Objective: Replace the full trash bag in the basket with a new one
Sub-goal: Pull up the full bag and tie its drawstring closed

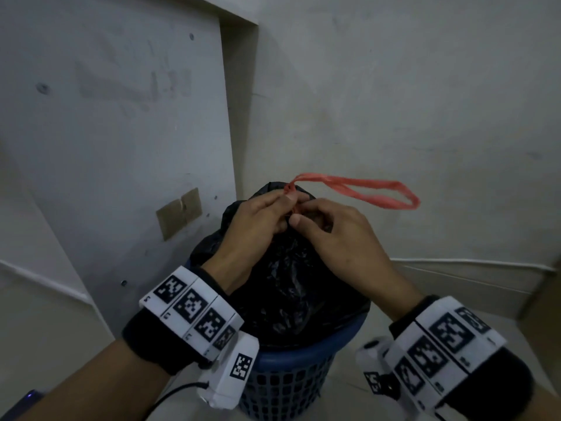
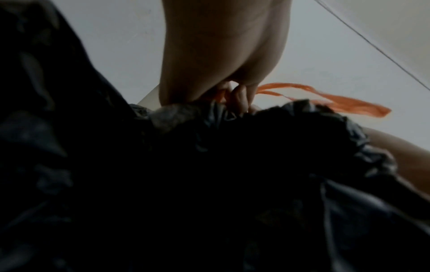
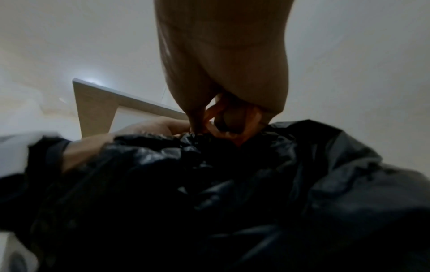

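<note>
A full black trash bag bulges out of a blue mesh basket on the floor. Its neck is gathered at the top, where a red drawstring forms a long loop trailing to the right. My left hand and right hand meet at the gathered neck, and both pinch the red drawstring close to the knot. In the left wrist view the drawstring runs out to the right over the bag. In the right wrist view the red strands wrap round my curled fingers above the bag.
The basket stands in a corner of grey walls. A pale panel with a brown tape patch is close on the left. A brown board leans at the right edge. Tiled floor lies around the basket.
</note>
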Motion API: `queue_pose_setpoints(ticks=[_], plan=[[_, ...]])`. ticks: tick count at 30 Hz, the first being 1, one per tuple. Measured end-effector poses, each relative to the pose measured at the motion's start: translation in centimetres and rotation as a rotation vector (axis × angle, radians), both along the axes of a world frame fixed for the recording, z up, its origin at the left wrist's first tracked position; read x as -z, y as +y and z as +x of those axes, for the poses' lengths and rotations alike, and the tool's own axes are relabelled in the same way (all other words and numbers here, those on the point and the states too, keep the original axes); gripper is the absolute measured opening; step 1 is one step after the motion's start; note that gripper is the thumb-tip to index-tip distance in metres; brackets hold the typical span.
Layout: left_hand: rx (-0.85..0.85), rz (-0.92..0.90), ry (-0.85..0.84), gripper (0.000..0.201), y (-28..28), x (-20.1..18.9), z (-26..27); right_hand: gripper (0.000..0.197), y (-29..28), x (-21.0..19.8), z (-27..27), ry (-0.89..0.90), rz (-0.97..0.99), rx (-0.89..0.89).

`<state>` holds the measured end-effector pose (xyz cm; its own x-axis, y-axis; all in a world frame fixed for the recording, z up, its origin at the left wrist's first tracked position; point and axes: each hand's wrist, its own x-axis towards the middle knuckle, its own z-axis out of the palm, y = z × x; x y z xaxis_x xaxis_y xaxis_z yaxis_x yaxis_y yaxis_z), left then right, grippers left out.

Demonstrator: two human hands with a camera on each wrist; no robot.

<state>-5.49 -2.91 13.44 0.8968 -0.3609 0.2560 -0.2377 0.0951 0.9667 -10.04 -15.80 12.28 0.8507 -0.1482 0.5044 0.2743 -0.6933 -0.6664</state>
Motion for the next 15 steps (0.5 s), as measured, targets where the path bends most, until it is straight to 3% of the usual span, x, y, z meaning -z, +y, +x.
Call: queue_pose_setpoints(ticks=[3, 8, 12, 15], plan=[[0.0, 0.038, -0.042, 0.022, -0.1, 0.2, 0.0, 0.017, 0.2, 0.1, 0.4, 0.134, 0.146, -0.064], [-0.071, 0.074, -0.133, 0.006, 0.2, 0.4, 0.1, 0.032, -0.1, 0.4, 0.6, 0.165, 0.442, -0.052], [-0.236, 0.427, -0.603, 0.018, 0.6, 0.8, -0.1, 0.034, -0.8, 0.3, 0.1, 0.128, 0.533, 0.006], [-0.399, 0.532, -0.822, 0.017, 0.6, 1.4, 0.0, 0.04, -0.7, 0.7, 0.0, 0.121, 0.509, 0.004]])
